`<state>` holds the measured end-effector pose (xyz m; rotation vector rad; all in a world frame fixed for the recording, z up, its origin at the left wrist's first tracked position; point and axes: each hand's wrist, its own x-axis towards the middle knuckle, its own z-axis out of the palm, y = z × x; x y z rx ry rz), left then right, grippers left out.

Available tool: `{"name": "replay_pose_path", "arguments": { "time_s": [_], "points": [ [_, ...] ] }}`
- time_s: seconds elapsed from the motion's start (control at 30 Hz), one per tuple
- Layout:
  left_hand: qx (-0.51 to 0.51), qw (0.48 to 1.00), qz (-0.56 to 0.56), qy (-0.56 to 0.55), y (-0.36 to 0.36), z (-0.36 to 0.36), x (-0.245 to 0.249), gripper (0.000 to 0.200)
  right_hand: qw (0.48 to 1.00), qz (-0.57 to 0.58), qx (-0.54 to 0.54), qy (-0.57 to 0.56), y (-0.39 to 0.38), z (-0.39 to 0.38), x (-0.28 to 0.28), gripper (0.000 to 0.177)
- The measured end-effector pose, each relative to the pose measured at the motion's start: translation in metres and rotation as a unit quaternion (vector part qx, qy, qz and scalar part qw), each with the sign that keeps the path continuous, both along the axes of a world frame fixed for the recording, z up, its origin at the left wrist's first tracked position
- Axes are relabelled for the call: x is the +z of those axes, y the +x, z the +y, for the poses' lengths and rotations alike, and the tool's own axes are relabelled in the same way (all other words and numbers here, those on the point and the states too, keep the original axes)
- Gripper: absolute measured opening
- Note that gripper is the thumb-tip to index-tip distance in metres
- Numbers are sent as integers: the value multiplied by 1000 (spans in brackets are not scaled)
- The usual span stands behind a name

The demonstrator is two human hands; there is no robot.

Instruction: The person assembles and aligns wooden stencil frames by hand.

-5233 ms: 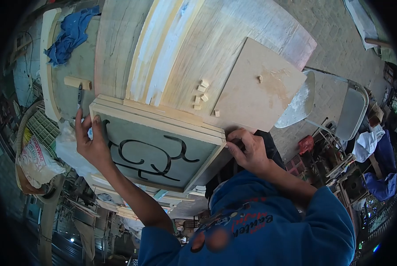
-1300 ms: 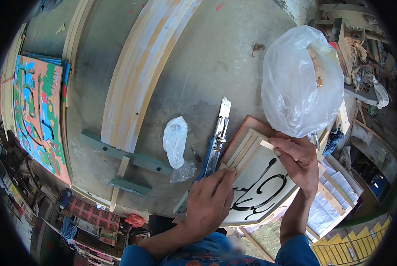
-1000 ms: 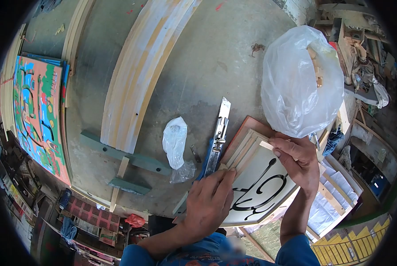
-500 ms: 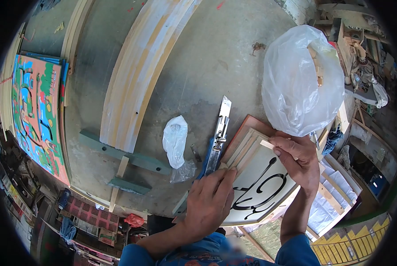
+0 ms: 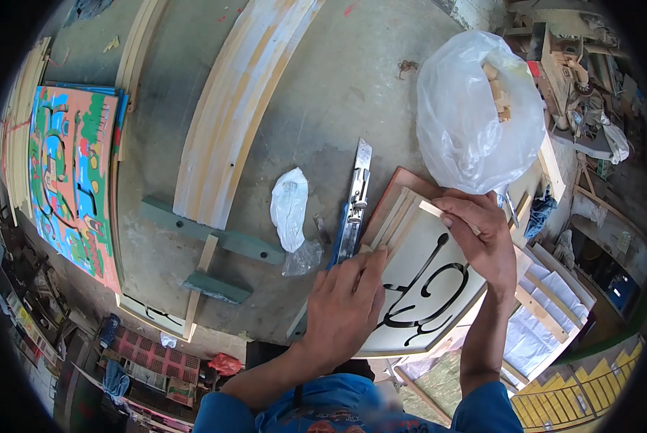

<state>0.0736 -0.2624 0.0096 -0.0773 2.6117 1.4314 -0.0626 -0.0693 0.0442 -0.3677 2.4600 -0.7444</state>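
Note:
A white panel with curling black slots lies in front of me, with several thin wooden strips side by side along its far edge. My right hand pinches the upper right end of a strip between thumb and fingers. At the lower left end of the strips, the bent fingers of my left hand close on the wood. Their fingertips are partly hidden. Just left of the panel lies a metal stapler-like tool with a blue handle. A reddish-brown board edge shows beyond the strips.
A clear plastic bag of small wooden pieces stands beyond my right hand. A small white plastic bag and a green wooden bar lie to the left. Behind them is a long striped board; painted panels are at far left.
The view has shifted slightly, so the table things sit a little higher. Both hands keep their places on the wooden strips, with little visible movement.

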Motion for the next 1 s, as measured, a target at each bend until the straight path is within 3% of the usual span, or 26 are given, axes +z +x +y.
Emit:
{"name": "replay_pose_path", "arguments": {
  "time_s": [0.23, 0.37, 0.43, 0.47, 0.53, 0.6, 0.7, 0.77, 1.0],
  "points": [
    [7, 1000, -26, -6, 1, -9, 13, 48, 999, 42, 14, -24, 0, 0, 1, 27],
    [60, 997, 37, 24, 26, -44, 28, 33, 993, 64, -79, -53, 15, -3, 6, 18],
    [169, 984, 37, 52, 52, -66, 29, 27, 974, 61, -176, -128, 29, 0, 7, 14],
    [172, 983, 36, 47, 68, -73, 25, 27, 965, 73, -203, -147, 38, -1, 7, 16],
    [293, 947, -31, 126, 109, -79, 15, 21, 956, 83, -225, -170, 57, -6, 9, 16],
    [282, 954, -34, 101, 141, -75, 9, 21, 943, 108, -258, -182, 76, -20, 16, 16],
    [249, 963, -51, 90, 183, -63, 1, 22, 951, 89, -222, -196, 115, -27, 14, 17],
    [228, 966, 39, 115, 201, -48, -6, 25, 958, 53, -190, -206, 145, -27, 12, 16],
    [223, 953, 138, 150, 235, -15, -42, 40, 989, 31, -58, -134, 234, -32, 6, 11]
  ]
}}
